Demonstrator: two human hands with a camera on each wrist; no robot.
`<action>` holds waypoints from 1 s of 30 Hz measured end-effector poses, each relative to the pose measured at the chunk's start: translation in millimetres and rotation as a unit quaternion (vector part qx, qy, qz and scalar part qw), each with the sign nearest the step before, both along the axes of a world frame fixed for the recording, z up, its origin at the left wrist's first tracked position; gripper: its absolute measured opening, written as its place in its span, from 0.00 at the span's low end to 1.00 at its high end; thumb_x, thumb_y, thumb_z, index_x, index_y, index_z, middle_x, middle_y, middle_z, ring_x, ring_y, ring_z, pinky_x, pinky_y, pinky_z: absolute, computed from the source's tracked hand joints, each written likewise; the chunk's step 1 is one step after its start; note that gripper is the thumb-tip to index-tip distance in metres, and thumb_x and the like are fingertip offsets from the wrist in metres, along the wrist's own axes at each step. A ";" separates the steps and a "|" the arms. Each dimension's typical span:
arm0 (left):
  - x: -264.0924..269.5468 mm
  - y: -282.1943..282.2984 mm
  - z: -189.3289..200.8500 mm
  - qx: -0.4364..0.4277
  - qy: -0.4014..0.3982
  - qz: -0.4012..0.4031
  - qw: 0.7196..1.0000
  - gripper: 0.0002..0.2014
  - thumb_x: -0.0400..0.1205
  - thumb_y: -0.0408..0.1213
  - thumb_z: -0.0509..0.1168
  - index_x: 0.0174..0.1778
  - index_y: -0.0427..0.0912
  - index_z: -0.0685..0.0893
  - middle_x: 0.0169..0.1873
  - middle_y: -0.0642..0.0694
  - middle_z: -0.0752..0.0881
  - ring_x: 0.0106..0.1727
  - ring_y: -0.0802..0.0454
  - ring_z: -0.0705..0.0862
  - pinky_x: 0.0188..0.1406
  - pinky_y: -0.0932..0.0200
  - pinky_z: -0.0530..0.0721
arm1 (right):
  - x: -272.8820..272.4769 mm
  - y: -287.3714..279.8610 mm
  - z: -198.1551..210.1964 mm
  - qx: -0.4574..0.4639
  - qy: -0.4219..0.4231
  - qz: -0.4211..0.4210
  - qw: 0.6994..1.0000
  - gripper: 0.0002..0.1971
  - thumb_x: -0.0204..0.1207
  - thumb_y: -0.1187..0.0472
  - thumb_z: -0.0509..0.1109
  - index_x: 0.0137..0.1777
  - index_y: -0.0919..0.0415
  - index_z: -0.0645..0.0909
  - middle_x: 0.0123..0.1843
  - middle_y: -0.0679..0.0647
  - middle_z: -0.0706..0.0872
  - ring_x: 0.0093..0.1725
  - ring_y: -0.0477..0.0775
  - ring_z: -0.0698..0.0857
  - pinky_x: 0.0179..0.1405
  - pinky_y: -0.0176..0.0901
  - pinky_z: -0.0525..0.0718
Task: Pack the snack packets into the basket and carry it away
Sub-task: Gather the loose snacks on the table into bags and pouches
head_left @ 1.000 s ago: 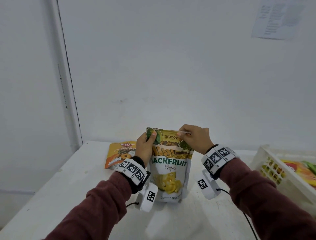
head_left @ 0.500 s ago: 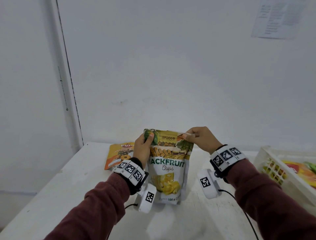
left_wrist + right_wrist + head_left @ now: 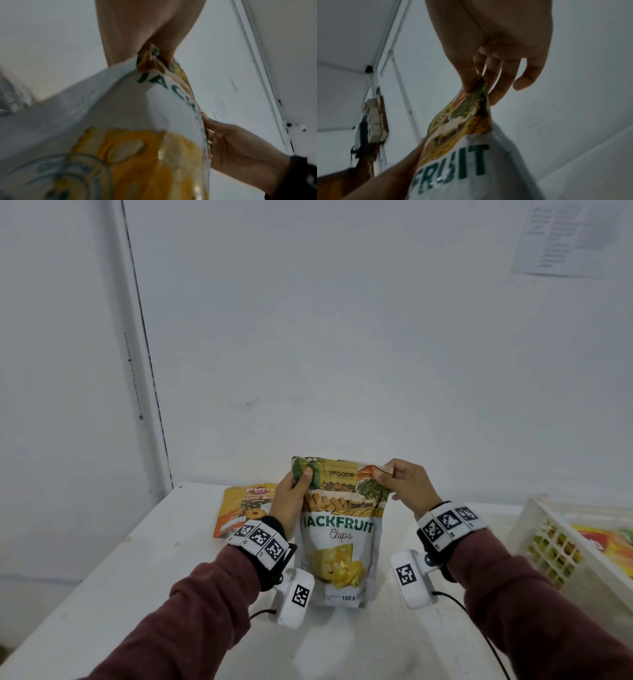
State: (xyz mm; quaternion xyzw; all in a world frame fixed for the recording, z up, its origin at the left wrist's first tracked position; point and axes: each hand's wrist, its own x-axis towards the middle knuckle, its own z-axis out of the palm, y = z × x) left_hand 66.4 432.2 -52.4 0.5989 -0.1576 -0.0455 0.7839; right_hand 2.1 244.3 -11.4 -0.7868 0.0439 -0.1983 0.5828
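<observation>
Fingers (image 3: 383, 474) of the right hand (image 3: 407, 487) pinch the top right corner of the white and green foil jackfruit-chips pouch (image 3: 337, 529), while the left hand (image 3: 291, 501) grips the top left corner, thumb pressed on the front. Held this way, the pouch hangs upright between the two hands, long axis vertical, its base at or just above the white surface (image 3: 154, 577); I cannot tell whether it touches. Over to the right stands the white plastic lattice basket (image 3: 548, 542), with colourful packets already inside, so the right hand is the nearer one and the pouch would probably have to travel sideways to the right and clear the basket's near wall. An orange pineapple snack packet (image 3: 245, 508) lies flat behind the left wrist, not yet packed, so by my reckoning the packing is only partway done.
</observation>
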 end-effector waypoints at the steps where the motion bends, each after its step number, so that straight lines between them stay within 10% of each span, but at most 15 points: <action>1: 0.4 1.7 -3.4 0.014 0.024 -0.024 0.999 0.18 0.80 0.43 0.65 0.62 0.37 0.78 0.48 0.46 0.86 0.51 0.50 0.84 0.56 0.54 0.83 | -1.3 1.7 -1.7 0.035 0.026 0.005 0.999 0.07 0.76 0.64 0.70 0.37 0.60 0.77 0.31 0.47 0.86 0.35 0.45 0.84 0.35 0.36 0.82; 4: -0.7 13.6 -15.8 0.118 0.083 -0.133 0.981 0.40 0.61 0.47 0.79 0.68 0.40 0.73 0.60 0.41 0.84 0.62 0.44 0.82 0.66 0.42 0.78 | -8.8 3.6 -14.4 0.109 0.127 0.062 0.984 0.26 0.70 0.53 0.73 0.65 0.61 0.72 0.63 0.51 0.81 0.61 0.57 0.80 0.54 0.56 0.80; 7: -8.1 23.3 -21.0 0.216 0.094 -0.231 0.944 0.29 0.69 0.37 0.75 0.66 0.37 0.77 0.61 0.38 0.85 0.62 0.42 0.83 0.57 0.46 0.83 | -13.8 12.2 -38.7 0.071 0.237 0.148 0.958 0.51 0.48 0.43 0.84 0.71 0.62 0.70 0.67 0.59 0.81 0.64 0.59 0.81 0.59 0.58 0.82; 12: -2.3 25.0 -29.9 0.186 0.114 -0.220 0.951 0.22 0.74 0.34 0.72 0.64 0.31 0.79 0.57 0.35 0.86 0.56 0.40 0.87 0.54 0.47 0.86 | -7.0 33.4 -71.7 0.094 0.171 0.148 0.969 0.46 0.35 0.42 0.88 0.55 0.66 0.85 0.54 0.64 0.89 0.56 0.62 0.87 0.60 0.61 0.83; 17: 15.2 25.3 -49.6 0.170 0.145 -0.149 0.963 0.52 0.51 0.56 0.83 0.65 0.28 0.77 0.56 0.34 0.86 0.57 0.37 0.86 0.63 0.37 0.80 | -2.2 44.3 -69.8 0.123 0.119 0.130 0.977 0.49 0.32 0.39 0.87 0.56 0.63 0.85 0.56 0.62 0.88 0.56 0.61 0.87 0.58 0.57 0.85; 23: 30.1 28.1 -59.8 0.104 0.179 -0.125 0.970 0.61 0.52 0.60 0.82 0.75 0.32 0.65 0.67 0.36 0.79 0.64 0.41 0.82 0.66 0.41 0.79 | -16.7 57.4 -68.3 0.268 0.111 0.233 0.928 0.45 0.42 0.53 0.89 0.64 0.60 0.78 0.59 0.63 0.87 0.55 0.62 0.88 0.44 0.48 0.88; 30: -2.7 29.1 -30.9 0.087 0.126 -0.228 0.962 0.30 0.63 0.32 0.77 0.62 0.30 0.80 0.57 0.35 0.87 0.58 0.40 0.86 0.60 0.43 0.83 | -18.1 64.2 -80.7 0.234 0.100 0.188 0.949 0.47 0.46 0.52 0.88 0.68 0.61 0.74 0.59 0.62 0.87 0.58 0.63 0.86 0.50 0.50 0.87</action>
